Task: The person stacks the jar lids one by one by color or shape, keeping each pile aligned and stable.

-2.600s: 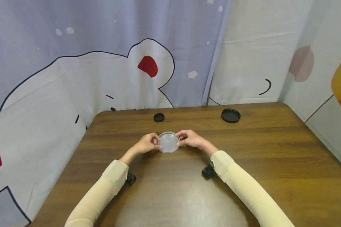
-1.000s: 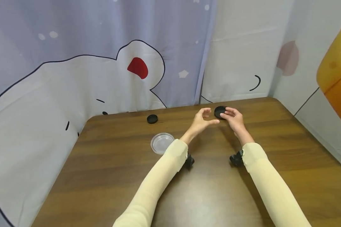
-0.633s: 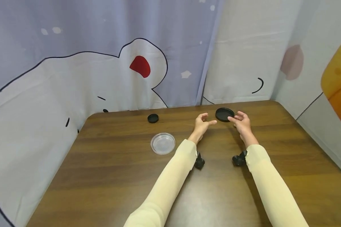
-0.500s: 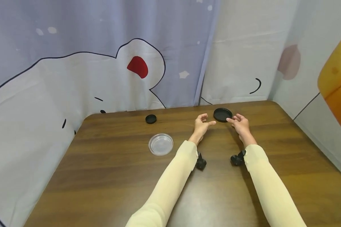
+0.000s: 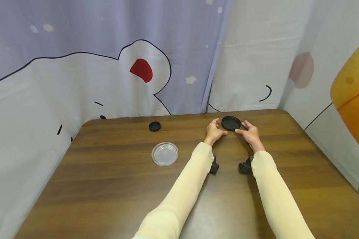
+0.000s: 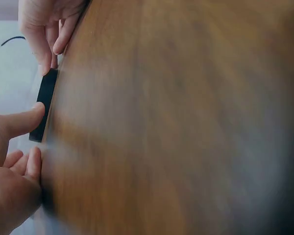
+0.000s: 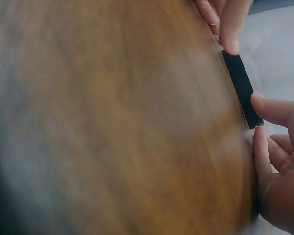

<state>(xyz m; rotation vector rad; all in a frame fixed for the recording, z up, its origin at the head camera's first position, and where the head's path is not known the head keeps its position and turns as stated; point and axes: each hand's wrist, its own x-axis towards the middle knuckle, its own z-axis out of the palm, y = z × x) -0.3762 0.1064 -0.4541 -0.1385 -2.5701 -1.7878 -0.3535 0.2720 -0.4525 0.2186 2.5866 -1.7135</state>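
Note:
A shallow round black dish with a raised rim lies flat near the table's far edge. Both hands flank it. My left hand is at its left side, fingers spread from the thumb. My right hand is at its right side, thumb right at the near rim and fingers beside the edge. In the left wrist view, the left thumb overlaps the side of the dish. From the right wrist, the dish appears edge-on as a dark strip, with the right thumb against it.
A clear round shallow dish lies on the wooden table, left of the left forearm. Farther back is a smaller black round dish. A printed curtain hangs behind the table's far edge.
Both hands left the clear dish and moved right to the large black dish. About a second ago the right hand overlapped that dish; since then the left hand has come closer to it.

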